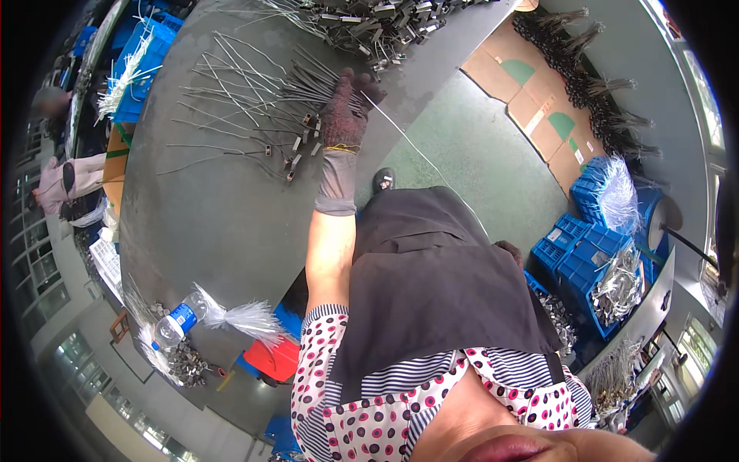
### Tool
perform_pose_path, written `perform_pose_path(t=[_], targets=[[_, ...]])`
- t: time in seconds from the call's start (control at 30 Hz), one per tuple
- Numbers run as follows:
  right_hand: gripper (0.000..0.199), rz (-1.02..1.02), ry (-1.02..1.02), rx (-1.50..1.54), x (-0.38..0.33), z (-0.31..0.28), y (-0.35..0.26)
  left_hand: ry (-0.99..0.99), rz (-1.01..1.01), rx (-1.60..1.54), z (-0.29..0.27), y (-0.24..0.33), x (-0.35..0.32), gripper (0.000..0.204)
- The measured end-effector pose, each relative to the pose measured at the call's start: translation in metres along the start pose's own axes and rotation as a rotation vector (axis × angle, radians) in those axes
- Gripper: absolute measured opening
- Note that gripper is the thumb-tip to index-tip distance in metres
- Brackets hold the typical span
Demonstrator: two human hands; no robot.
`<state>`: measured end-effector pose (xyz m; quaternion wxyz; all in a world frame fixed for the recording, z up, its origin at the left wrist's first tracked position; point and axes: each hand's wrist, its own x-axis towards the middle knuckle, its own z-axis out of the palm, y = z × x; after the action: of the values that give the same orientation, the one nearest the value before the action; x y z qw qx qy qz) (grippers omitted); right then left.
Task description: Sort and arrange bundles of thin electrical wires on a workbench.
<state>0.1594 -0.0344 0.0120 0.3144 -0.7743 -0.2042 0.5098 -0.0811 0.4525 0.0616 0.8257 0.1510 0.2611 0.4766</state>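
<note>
My left hand (346, 112), in a dark reddish glove with a grey cuff, is closed round a bundle of thin dark cables (304, 86) above the grey table. Their pale wire ends fan out to the left, and small metal-and-black end pieces (295, 145) lie beside the wrist. A long thin white strand (419, 148) runs from by my left fingers down past the apron. Near its lower end, a small part of my dark-gloved right hand (508, 250) shows beside the apron; its fingers are hidden.
A heap of cables with metal ends (377, 31) covers the table's far side. At the left edge stand a blue crate (146, 65) and a plastic bottle (177, 322) by clear ties. Blue crates (577, 254) and flattened cardboard (531, 100) lie right. Another person (65, 183) is far left.
</note>
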Motion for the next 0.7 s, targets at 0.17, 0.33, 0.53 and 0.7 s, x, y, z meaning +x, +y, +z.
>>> perform_pose_path(t=[0.17, 0.33, 0.53, 0.7], targets=[[0.031, 0.051, -0.029, -0.134, 0.003, 0.011, -0.056, 0.091, 0.029, 0.057, -0.011, 0.008, -0.025, 0.031], [0.034, 0.054, -0.031, -0.132, 0.025, -0.014, -0.020, 0.150, 0.015, 0.018, 0.000, -0.012, -0.029, 0.029], [0.037, 0.060, -0.003, -0.191, 0.039, -0.017, -0.021, 0.234, -0.009, 0.079, -0.011, 0.004, -0.017, 0.024], [0.043, -0.064, -0.001, -0.387, 0.070, 0.030, -0.094, 0.026, 0.217, 0.894, -0.056, 0.004, -0.036, 0.024]])
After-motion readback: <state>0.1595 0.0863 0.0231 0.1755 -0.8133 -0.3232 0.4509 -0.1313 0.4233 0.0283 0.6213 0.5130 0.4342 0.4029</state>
